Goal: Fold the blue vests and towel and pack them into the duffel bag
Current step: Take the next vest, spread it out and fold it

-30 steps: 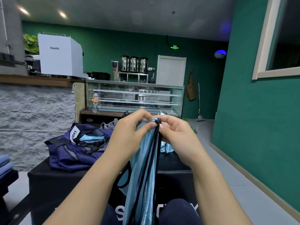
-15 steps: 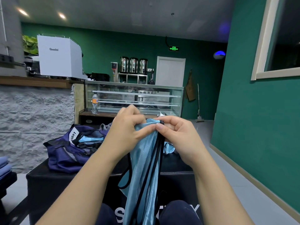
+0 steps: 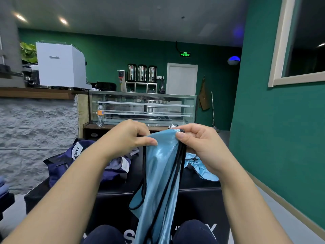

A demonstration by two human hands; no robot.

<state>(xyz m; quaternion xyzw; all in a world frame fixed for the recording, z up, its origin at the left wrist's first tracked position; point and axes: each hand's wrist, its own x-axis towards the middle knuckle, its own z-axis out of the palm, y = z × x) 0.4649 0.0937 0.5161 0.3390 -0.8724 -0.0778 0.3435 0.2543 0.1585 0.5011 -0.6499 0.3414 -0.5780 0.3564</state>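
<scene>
I see stack of folded blue cloth (image 3: 4, 186) at far left edge, type unclear. Navy fabric duffel bag (image 3: 58, 166) on black box-shaped bench (image 3: 112, 198), mouth open toward me; contents mostly hidden behind left forearm, cannot tell what is inside. Left hand (image 3: 126, 138) pinches top edge of shiny light-blue vest with black piping (image 3: 161, 173), thumb pressed on fabric. Vest hangs down between my knees. Right hand (image 3: 198, 143) pinches opposite top corner, fingers curled. Second light-blue garment (image 3: 202, 166) lies on bench, right of vest.

Left hand (image 3: 128, 138) and right hand (image 3: 198, 143) pinch a hanging blue vest (image 3: 161, 173) by its top edge.
</scene>
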